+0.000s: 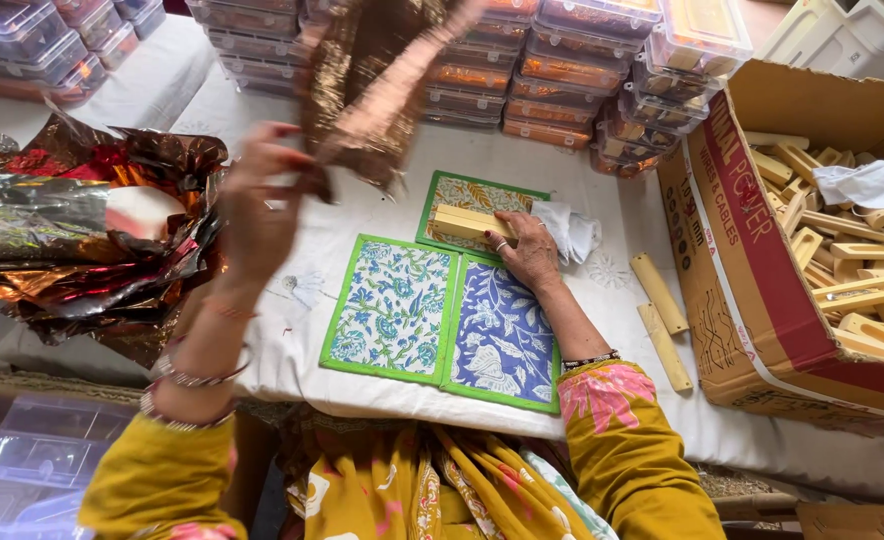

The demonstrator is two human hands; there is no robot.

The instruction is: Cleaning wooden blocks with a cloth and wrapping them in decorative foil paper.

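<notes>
My left hand is raised above the table and grips a crinkled sheet of shiny copper-coloured foil that hangs in the air. My right hand rests on the table with its fingers on a pale wooden block. That block lies on a green-edged printed cloth mat with an orange leaf pattern. In front of it lie two more green-edged mats, one white with blue flowers and one blue-purple with white flowers.
A heap of crumpled foil sheets lies at the left. Stacked clear plastic boxes line the back. A cardboard carton with several wooden pieces stands at the right. Two wooden sticks and a white cloth lie between.
</notes>
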